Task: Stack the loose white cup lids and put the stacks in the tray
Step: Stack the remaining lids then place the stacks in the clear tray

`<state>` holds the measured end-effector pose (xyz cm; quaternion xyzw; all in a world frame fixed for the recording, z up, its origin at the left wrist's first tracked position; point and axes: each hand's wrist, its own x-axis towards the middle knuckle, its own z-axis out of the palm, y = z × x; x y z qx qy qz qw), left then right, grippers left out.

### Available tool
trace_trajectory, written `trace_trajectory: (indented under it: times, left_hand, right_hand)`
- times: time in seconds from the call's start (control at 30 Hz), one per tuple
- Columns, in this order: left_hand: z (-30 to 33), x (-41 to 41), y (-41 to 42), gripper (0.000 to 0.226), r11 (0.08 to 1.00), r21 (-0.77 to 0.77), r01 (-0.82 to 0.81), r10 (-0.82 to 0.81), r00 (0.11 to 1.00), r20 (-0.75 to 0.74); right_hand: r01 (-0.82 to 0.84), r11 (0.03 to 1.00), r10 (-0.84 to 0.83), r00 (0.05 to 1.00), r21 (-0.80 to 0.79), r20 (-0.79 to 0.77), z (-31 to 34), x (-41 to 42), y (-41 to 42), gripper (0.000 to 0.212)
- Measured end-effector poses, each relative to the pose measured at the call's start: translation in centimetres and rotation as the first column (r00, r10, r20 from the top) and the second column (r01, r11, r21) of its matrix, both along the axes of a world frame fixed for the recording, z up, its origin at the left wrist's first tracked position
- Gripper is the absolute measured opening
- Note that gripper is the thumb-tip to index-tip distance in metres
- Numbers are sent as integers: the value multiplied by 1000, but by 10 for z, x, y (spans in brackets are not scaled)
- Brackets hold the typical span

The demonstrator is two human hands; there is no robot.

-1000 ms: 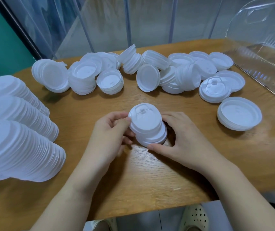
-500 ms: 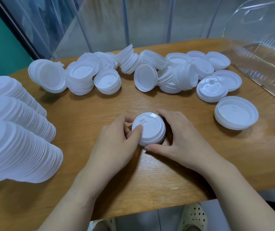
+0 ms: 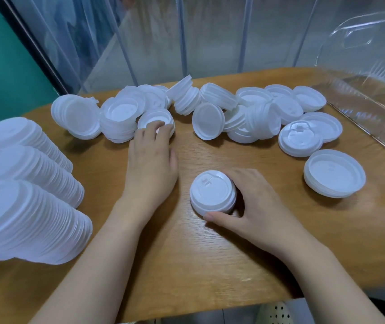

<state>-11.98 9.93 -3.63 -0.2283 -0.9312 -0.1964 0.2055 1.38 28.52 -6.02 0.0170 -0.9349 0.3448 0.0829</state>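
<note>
A short stack of white lids stands on the wooden table near the front middle. My right hand grips it from the right, thumb at its front and fingers curled behind it. My left hand stretches forward with straight fingers, and its fingertips touch a small upside-down lid stack in the loose pile. Loose lids and short stacks lie scattered across the back of the table. The clear plastic tray sits at the right edge.
Three long lid stacks lie on their sides at the left. A flat upside-down stack and a lid with a tab lie to the right. Clear curtain strips hang behind the table.
My left hand has let go of the short stack and reached forward to the loose pile. My right hand still holds the short stack, now pressed together on the table.
</note>
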Motion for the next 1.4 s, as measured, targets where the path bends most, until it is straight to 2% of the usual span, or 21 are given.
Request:
trace_trajectory:
  times: [0.07, 0.1, 0.23, 0.33, 0.57, 0.73, 0.9, 1.1, 1.27, 1.4]
  left_hand:
    - [-4, -17, 2, 54, 997, -80, -16, 17, 1000, 6]
    - [-7, -21, 2, 52, 995, -99, -24, 26, 999, 21]
    - [-11, -28, -3, 27, 988, -133, -77, 72, 996, -43]
    - [-5, -26, -7, 18, 987, -125, -97, 89, 994, -65]
    - [7, 7, -19, 15, 989, 124, -76, 59, 989, 135]
    - [12, 45, -28, 21, 924, 371, -96, -54, 925, 375]
    - [20, 56, -31, 21, 879, 449, -161, -119, 838, 533]
    - [26, 54, -38, 13, 832, 526, -178, -172, 818, 549]
    - [23, 56, -38, 8, 907, 398, -137, -130, 807, 576]
    - [18, 58, -34, 13, 969, 237, -75, -38, 898, 438]
  right_hand:
    - [-11, 1000, 11, 1000, 10, 7, 0, 0, 1, 80]
    - [-15, 1000, 15, 1000, 15, 8, 0, 0, 1, 81]
    - [-26, 1000, 26, 1000, 2, 0, 0, 1, 2, 82]
    - [-23, 1000, 23, 1000, -5, -4, -1, 1, 3, 84]
    - [-31, 999, 31, 999, -28, -14, 0, 3, 4, 79]
    - [-34, 999, 33, 999, -37, -21, -1, 3, 4, 77]
    - [-34, 999, 33, 999, -41, -19, 0, 4, 4, 76]
    - [-35, 999, 34, 999, -38, -16, 1, 5, 4, 74]
    - [-39, 999, 39, 999, -34, -12, 0, 5, 5, 75]
    - [-46, 998, 46, 999, -32, -12, -1, 4, 6, 76]
